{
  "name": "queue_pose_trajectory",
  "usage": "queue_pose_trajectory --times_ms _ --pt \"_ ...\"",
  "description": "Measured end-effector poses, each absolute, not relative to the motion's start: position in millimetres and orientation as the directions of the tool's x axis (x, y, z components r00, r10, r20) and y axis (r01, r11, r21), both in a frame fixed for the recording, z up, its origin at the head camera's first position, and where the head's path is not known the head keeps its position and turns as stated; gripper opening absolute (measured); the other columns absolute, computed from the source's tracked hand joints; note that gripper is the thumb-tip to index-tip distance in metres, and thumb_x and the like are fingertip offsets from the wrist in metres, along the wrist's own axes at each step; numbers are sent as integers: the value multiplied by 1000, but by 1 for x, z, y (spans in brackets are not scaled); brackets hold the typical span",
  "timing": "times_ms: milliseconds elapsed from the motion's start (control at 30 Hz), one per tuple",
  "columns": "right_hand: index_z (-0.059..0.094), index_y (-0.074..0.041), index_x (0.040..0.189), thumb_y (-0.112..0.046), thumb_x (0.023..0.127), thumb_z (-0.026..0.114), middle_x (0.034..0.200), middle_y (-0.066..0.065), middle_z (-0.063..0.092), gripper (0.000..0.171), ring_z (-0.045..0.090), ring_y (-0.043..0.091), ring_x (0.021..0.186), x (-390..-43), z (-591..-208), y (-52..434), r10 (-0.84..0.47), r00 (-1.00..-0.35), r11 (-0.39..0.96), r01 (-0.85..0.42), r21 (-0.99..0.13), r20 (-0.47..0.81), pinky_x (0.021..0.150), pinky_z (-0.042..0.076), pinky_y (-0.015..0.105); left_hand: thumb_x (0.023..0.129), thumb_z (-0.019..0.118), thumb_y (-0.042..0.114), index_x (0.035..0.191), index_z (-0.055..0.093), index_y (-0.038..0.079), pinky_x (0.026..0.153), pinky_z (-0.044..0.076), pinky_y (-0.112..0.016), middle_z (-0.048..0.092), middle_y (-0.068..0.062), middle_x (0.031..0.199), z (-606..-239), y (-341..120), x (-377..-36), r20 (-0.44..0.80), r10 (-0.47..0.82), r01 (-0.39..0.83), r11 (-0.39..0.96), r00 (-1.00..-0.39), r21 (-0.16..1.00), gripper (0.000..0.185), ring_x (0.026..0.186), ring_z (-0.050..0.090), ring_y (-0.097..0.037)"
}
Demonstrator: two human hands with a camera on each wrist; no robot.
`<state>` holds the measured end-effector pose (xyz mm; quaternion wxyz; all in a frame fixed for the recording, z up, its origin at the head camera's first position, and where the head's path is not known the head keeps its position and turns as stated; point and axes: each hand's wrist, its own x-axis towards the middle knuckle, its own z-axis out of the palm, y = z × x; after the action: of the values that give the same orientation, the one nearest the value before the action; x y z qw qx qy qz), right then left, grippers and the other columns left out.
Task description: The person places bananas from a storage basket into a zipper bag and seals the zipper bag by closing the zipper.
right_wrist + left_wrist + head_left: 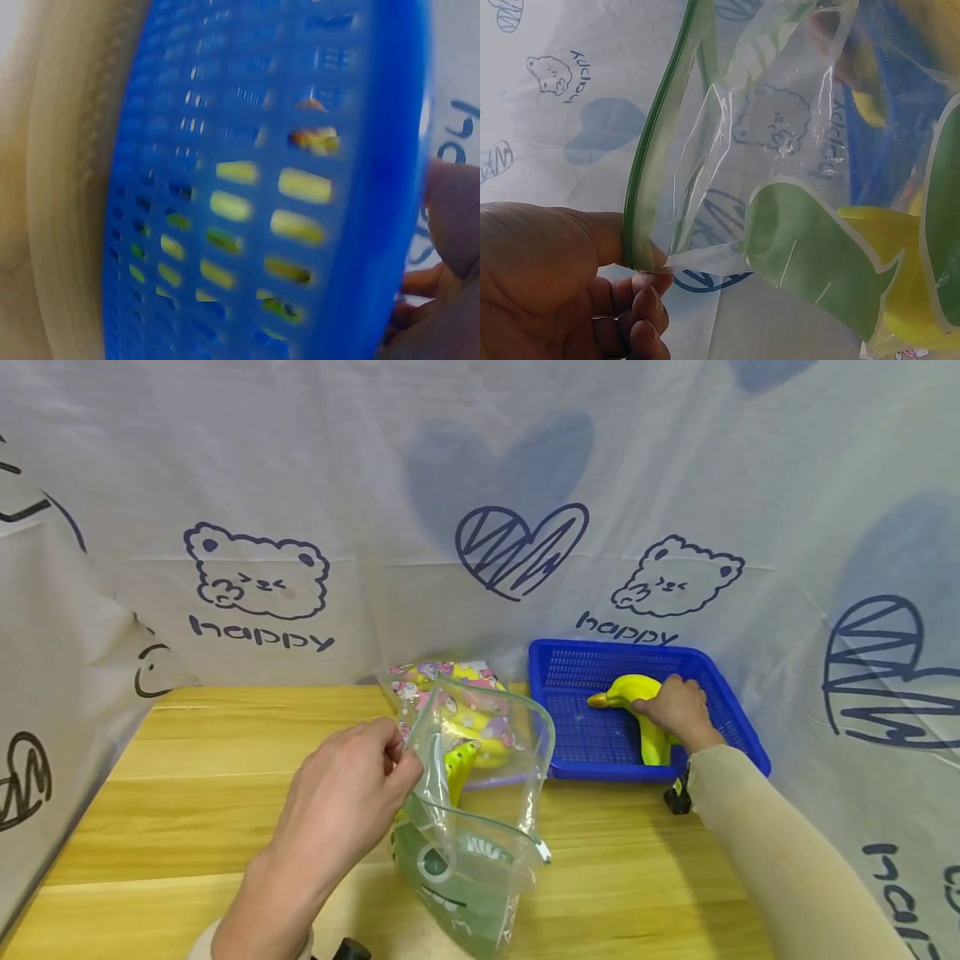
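Note:
My left hand (341,797) pinches the top edge of a clear zip bag (468,889) with a green cartoon print, and the bag's mouth gapes. Inside it a yellow banana (458,767) shows partly through the plastic. In the left wrist view, thumb and fingers hold the corner by the green zip strip (639,165). My right hand (678,712) grips another banana (630,687) inside the blue basket (600,771). That banana's stem points left. In the right wrist view the basket wall (247,112) covers most of the banana; yellow shows through its slots.
Behind the green bag lies a second clear bag (411,681) with a pink print and yellow contents. Both bags are left of the basket on the wooden table (225,760). A white cloth (360,485) with bear and heart drawings hangs along the back and sides.

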<state>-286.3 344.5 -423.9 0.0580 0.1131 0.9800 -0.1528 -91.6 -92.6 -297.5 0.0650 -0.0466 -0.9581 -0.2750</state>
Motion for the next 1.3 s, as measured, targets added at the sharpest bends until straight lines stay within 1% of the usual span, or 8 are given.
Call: queue_pose_trajectory --times_ms 133,233,367,500,600,700,867,1300 --pt "46 19 138 -36 92 73 131 42 43 77 39 58 124 -286 -429 332 89 -995 960 96 -264 -36 101 42 68 93 59 19 77 58 19 58 40 -34 54 0 70 -297 -92 -91 145 53 122 845 -988 520 16 67 52 -19" --pt "44 17 141 -34 91 78 131 39 43 79 40 55 122 -286 -433 324 2 -998 977 -9 -211 55 100 42 68 93 59 19 77 58 19 58 40 -34 54 1 70 -297 -92 -91 145 52 121 846 -988 520 16 67 52 -19" --pt "45 12 141 -44 89 82 132 34 45 85 41 52 122 -280 -431 316 -91 -991 984 -105 -145 102 101 41 68 93 59 20 77 58 19 58 40 -34 54 1 70 -297 -92 -91 138 51 116 844 -989 524 16 67 52 -19" --pt "50 8 138 -55 93 75 135 32 45 82 40 50 124 -276 -425 314 -113 -991 976 -125 -179 72 105 39 67 93 59 19 78 57 18 57 40 -34 54 0 69 -297 -92 -90 133 56 118 841 -990 527 16 66 51 -19" --pt "48 10 143 -58 95 68 140 34 45 85 40 53 129 -276 -420 316 -101 -995 976 -101 -194 12 107 38 69 93 59 18 77 57 18 57 39 -34 53 0 69 -297 -92 -89 142 60 126 841 -988 526 16 66 51 -19" --pt "43 11 149 -61 95 64 144 36 46 93 43 55 132 -278 -417 315 -94 -993 985 -83 -151 -67 107 39 72 93 59 18 77 57 18 57 39 -33 52 0 68 -297 -91 -88 148 60 130 841 -987 525 16 66 51 -19" --pt "43 12 149 -63 93 64 145 37 48 97 45 57 133 -282 -412 307 -85 -988 993 -73 -94 -130 106 40 74 93 59 18 77 57 18 57 39 -33 52 0 69 -297 -91 -86 149 57 128 842 -987 524 16 66 51 -19" --pt "33 17 154 -60 93 64 155 41 38 103 37 60 142 -290 -402 293 -57 -973 998 -52 -25 -225 112 34 75 93 60 19 77 57 19 57 39 -34 52 1 69 -295 -91 -83 150 57 129 839 -987 528 15 66 51 -19"
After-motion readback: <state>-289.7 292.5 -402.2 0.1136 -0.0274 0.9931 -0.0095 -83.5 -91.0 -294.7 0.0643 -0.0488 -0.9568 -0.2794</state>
